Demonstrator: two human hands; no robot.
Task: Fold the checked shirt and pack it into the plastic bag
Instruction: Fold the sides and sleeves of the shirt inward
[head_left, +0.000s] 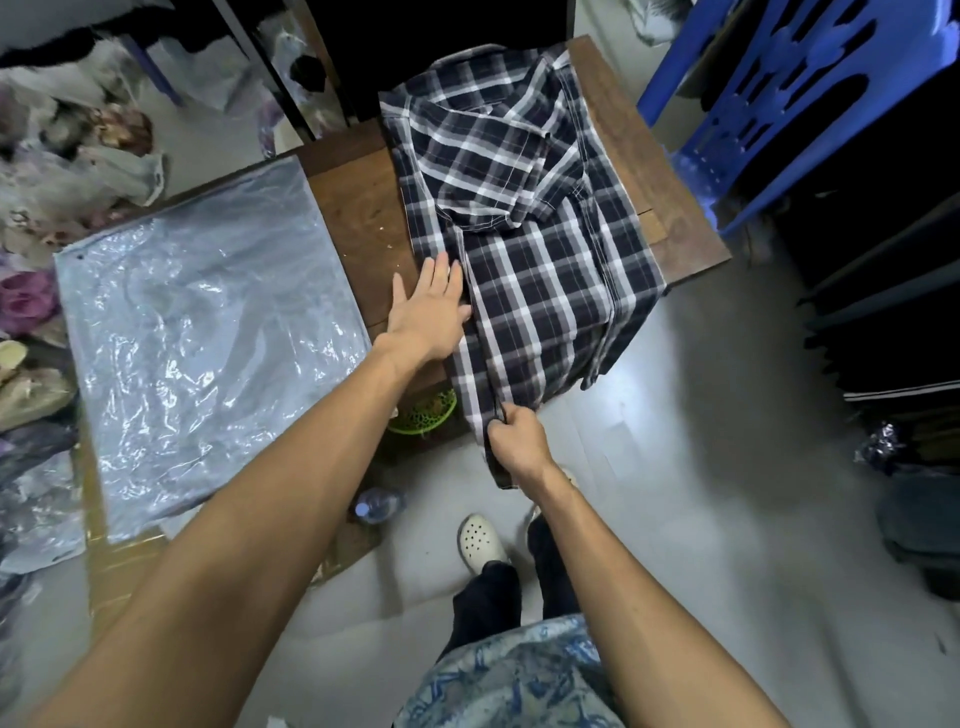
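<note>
The dark blue and white checked shirt (524, 208) lies lengthwise on a small wooden table (358, 218), its sides folded inward and its lower part hanging over the near edge. My left hand (428, 306) rests flat, fingers spread, against the shirt's left fold on the table. My right hand (517, 436) grips the shirt's hanging hem below the table edge. The clear plastic bag (208, 332) lies flat to the left, beside the table.
A blue plastic chair (789, 98) stands at the right of the table. A green basket (423, 413) sits under the table's near edge, and a water bottle (379, 505) lies on the floor. Bundles of clothes (62, 171) crowd the left side. My foot in a white shoe (480, 540) is below.
</note>
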